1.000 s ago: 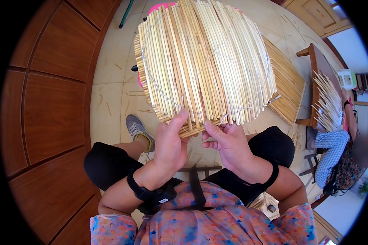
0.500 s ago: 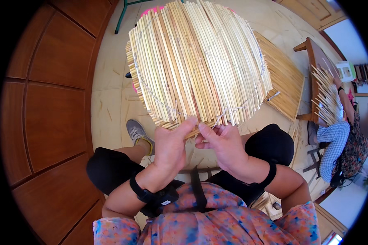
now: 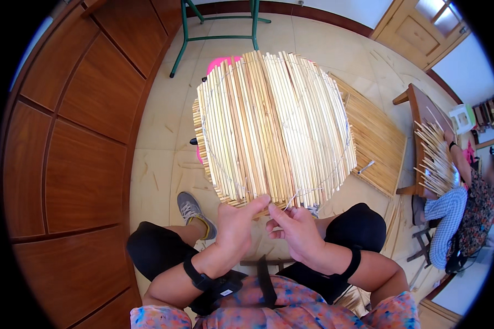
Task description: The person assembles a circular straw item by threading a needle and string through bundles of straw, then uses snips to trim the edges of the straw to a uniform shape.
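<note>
The stick disc [image 3: 274, 131] looks woody and ridged.

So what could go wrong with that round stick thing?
The thin string by the right hand might slip, and some sticks in the round panel could then shift. The rim's stick ends look uneven, so one might poke the left hand. And loose stick bits on the floor could perhaps make someone slip.
</note>
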